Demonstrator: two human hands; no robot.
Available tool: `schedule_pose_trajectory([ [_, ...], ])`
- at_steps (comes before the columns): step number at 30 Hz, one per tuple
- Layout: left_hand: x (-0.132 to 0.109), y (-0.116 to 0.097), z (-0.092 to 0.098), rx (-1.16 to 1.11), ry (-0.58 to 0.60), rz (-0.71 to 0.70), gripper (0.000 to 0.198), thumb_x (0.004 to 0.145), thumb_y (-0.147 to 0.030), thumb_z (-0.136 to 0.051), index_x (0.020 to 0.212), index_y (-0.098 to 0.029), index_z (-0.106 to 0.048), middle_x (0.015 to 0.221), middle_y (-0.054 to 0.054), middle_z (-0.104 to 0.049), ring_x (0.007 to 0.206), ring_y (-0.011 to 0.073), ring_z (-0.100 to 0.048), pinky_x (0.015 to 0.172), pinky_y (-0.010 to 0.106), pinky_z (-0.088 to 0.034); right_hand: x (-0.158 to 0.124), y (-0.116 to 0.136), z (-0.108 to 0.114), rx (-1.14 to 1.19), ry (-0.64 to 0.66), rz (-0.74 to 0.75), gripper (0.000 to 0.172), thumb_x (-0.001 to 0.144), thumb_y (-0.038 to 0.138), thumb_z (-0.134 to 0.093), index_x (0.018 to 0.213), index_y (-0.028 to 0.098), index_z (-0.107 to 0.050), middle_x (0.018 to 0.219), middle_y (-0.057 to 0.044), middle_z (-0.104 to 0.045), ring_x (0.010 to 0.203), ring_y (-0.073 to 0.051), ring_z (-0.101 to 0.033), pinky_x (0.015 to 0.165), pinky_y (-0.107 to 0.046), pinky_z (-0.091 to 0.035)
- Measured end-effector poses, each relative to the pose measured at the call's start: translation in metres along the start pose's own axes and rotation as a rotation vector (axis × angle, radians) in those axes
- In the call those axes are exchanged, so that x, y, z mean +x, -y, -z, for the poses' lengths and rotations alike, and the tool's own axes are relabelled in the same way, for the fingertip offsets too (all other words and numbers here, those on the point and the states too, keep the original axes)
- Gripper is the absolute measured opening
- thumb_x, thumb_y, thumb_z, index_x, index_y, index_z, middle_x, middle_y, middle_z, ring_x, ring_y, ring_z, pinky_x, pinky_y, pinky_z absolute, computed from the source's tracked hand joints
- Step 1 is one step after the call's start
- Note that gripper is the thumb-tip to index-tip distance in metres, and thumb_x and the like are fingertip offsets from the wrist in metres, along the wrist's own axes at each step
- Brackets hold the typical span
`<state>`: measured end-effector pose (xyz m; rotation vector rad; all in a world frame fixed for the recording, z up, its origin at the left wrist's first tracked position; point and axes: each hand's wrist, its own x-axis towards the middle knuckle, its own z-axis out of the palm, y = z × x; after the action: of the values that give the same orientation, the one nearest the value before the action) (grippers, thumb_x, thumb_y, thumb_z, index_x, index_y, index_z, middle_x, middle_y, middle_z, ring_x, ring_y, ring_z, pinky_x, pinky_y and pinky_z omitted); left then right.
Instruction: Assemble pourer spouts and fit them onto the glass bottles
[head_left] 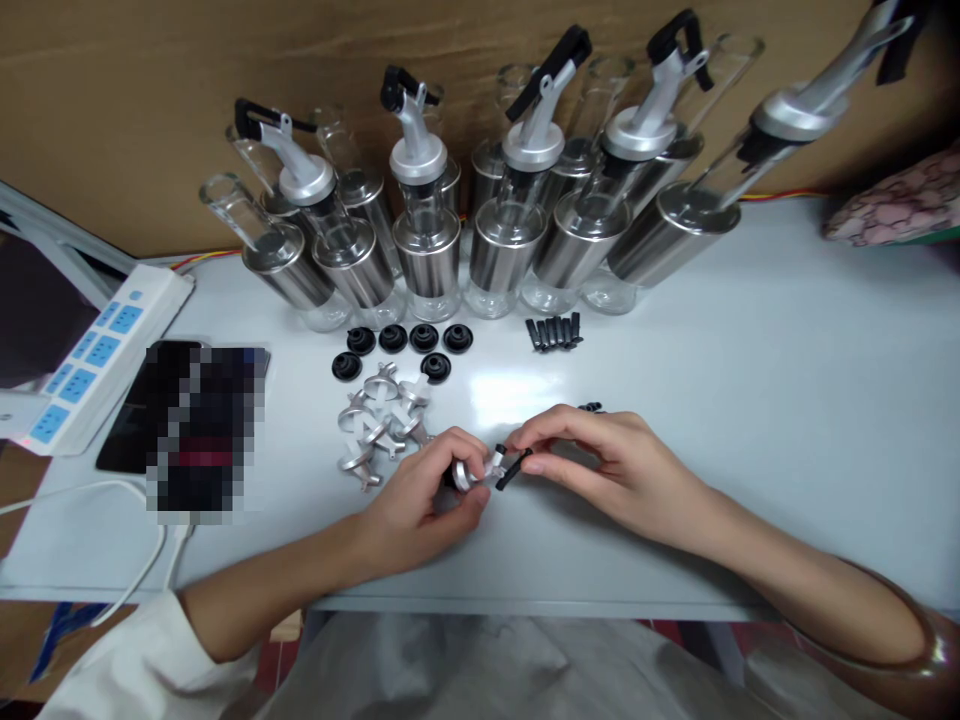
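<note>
My left hand (424, 495) is closed around a silver pourer spout (463, 477), its narrow end towards the right. Between the thumb and fingertips of my right hand (615, 465) is a small black lever (513, 471), held against or right beside the spout tip; contact cannot be told for sure. Loose silver spouts (384, 412) with whitish stems lie in a heap left of my left hand. Behind them sit several round black stoppers (424, 338). A row of small black levers (553, 332) lies farther back, and a few tiny black parts (591, 407) show behind my right hand.
Glass bottles with steel sleeves (427, 255) line the back of the white table (787, 400), several topped with pourers. A power strip (94, 350), a dark phone (150, 410), a blurred-out device (210, 430) and a white cable (161, 540) occupy the left. Patterned fabric (900, 205) lies back right.
</note>
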<state>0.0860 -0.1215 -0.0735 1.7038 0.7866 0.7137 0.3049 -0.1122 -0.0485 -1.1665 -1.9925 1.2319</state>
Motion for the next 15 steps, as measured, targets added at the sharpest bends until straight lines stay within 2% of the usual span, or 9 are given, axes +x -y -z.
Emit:
schedule_pose_trajectory([
  [5,0.001,-0.0014,-0.0004,0.008,-0.003,-0.014,0.01,0.085,-0.016,-0.052,0.089,-0.02,-0.044,0.088,0.004,-0.053,0.079,0.0132,-0.052,0.07,0.025,-0.043,-0.0001,-0.001,-0.0005,-0.042,0.012,0.052,0.013,0.09,0.029,-0.053,0.093,0.019,-0.062,0.087,-0.004,-0.072,0.074,-0.015,-0.068,0.064,-0.023,-0.05],
  [11,0.0002,0.0011,-0.0001,-0.013,0.016,0.008,0.02,0.081,-0.02,-0.063,0.091,-0.02,-0.045,0.093,0.004,-0.055,0.084,0.014,-0.054,0.075,0.026,-0.044,0.0015,-0.0005,-0.0008,-0.065,0.028,0.104,0.011,0.091,0.023,-0.052,0.094,0.018,-0.061,0.088,-0.004,-0.072,0.074,-0.014,-0.069,0.065,-0.021,-0.05],
  [15,-0.0016,0.0043,-0.001,-0.017,0.006,0.092,0.025,0.081,-0.028,-0.067,0.094,-0.02,-0.047,0.093,0.003,-0.057,0.079,0.0131,-0.054,0.067,0.023,-0.044,0.0005,-0.0006,-0.0015,-0.083,0.04,0.11,0.012,0.092,0.024,-0.052,0.097,0.02,-0.061,0.087,-0.002,-0.072,0.073,-0.013,-0.068,0.066,-0.021,-0.049],
])
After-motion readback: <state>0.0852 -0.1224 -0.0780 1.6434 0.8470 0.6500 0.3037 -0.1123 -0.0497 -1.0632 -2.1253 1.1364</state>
